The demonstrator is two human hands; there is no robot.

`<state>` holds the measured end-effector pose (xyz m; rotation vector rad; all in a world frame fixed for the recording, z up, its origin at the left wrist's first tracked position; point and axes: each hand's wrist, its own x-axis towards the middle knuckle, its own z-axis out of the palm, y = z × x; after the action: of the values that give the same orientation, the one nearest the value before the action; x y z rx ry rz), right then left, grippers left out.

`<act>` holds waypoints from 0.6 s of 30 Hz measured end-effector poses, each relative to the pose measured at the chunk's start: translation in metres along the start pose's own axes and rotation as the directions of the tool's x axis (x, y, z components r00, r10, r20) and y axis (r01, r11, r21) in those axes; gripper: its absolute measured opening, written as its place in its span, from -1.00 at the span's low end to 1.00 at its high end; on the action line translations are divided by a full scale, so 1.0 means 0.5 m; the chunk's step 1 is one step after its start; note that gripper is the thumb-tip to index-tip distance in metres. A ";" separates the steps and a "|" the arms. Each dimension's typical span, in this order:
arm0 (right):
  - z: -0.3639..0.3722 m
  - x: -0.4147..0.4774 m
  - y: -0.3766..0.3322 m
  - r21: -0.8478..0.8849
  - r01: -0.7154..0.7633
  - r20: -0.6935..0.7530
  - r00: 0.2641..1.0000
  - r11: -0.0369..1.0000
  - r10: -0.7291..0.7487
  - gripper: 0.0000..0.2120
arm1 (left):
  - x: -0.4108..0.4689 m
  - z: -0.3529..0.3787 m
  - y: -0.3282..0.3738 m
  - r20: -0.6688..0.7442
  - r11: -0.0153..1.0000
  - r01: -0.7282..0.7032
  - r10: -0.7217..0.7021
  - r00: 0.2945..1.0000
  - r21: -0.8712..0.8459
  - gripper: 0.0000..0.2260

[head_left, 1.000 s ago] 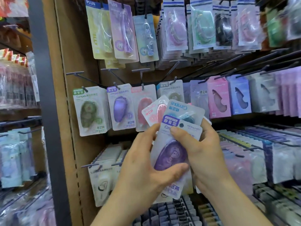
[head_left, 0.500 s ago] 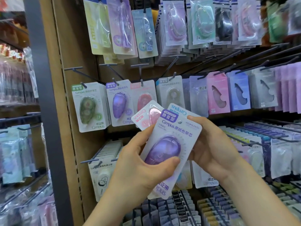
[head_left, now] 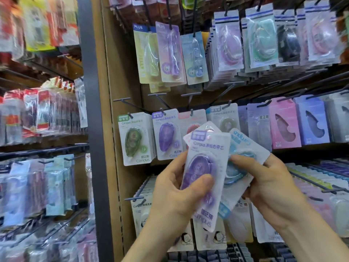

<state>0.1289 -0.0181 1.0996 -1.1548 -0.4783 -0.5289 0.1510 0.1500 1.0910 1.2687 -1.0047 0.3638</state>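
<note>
Your left hand [head_left: 175, 193] pinches the purple pack [head_left: 204, 178], thumb on front; your right hand [head_left: 264, 184] grips the blue pack [head_left: 239, 167] behind it.

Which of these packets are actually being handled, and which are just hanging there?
In hand: purple tape pack, gripped by the left hand; blue tape pack, held by the right hand.
Just hanging: green pack, pink pack, PLUS packs.

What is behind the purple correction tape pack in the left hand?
A blue pack, upside down, fans out to its right, held by the right hand. Its left part is covered by the purple pack, which the left hand grips.
</note>
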 end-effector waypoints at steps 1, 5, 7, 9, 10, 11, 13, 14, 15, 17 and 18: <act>0.000 0.001 0.000 0.020 0.008 -0.033 0.999 1.000 -0.007 -0.63 | 0.006 -0.007 0.004 -0.068 1.000 -0.009 0.009 0.998 0.005 -0.57; 0.001 0.000 -0.001 0.034 0.032 -0.080 0.996 0.999 -0.029 -0.63 | 0.054 -0.053 0.032 -0.295 0.927 -0.068 0.186 0.937 0.369 -0.40; 0.001 -0.001 -0.001 0.021 0.040 -0.086 0.996 0.999 -0.038 -0.61 | 0.084 -0.072 0.042 -0.311 0.850 -0.061 0.256 0.915 0.523 -0.39; 0.002 -0.003 -0.003 0.022 0.047 -0.076 0.996 0.999 -0.046 -0.63 | 0.114 -0.086 0.041 -0.308 0.763 -0.025 0.291 0.906 0.646 -0.42; 0.003 -0.004 -0.005 0.025 0.051 -0.067 0.997 0.998 -0.049 -0.64 | 0.128 -0.094 0.037 -0.305 0.697 0.012 0.298 0.905 0.717 -0.44; 0.004 -0.005 -0.006 0.024 0.053 -0.061 0.997 0.998 -0.052 -0.65 | 0.140 -0.101 0.031 -0.307 0.640 0.050 0.297 0.904 0.766 -0.46; 0.002 -0.004 -0.006 0.019 0.060 -0.058 0.997 0.998 -0.059 -0.63 | 0.156 -0.109 0.020 -0.328 0.580 0.123 0.263 0.907 0.805 -0.46; 0.002 -0.004 -0.006 0.012 0.063 -0.056 0.996 0.998 -0.063 -0.62 | 0.160 -0.111 0.016 -0.333 0.566 0.143 0.246 0.910 0.812 -0.45; 0.001 -0.003 -0.007 0.004 0.064 -0.052 0.997 0.998 -0.064 -0.60 | 0.161 -0.110 0.014 -0.329 0.552 0.149 0.243 0.912 0.820 -0.44; -0.002 -0.001 -0.007 -0.001 0.070 -0.042 0.997 0.998 -0.070 -0.55 | 0.162 -0.111 0.012 -0.318 0.536 0.148 0.241 0.917 0.831 -0.41; -0.003 0.000 -0.007 -0.002 0.071 -0.043 0.997 0.998 -0.071 -0.55 | 0.162 -0.109 0.013 -0.317 0.536 0.150 0.234 0.919 0.831 -0.39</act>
<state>0.1269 -0.0204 1.1014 -1.1275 -0.4833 -0.6138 0.2140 0.1784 1.1606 1.9393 -0.4638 1.2250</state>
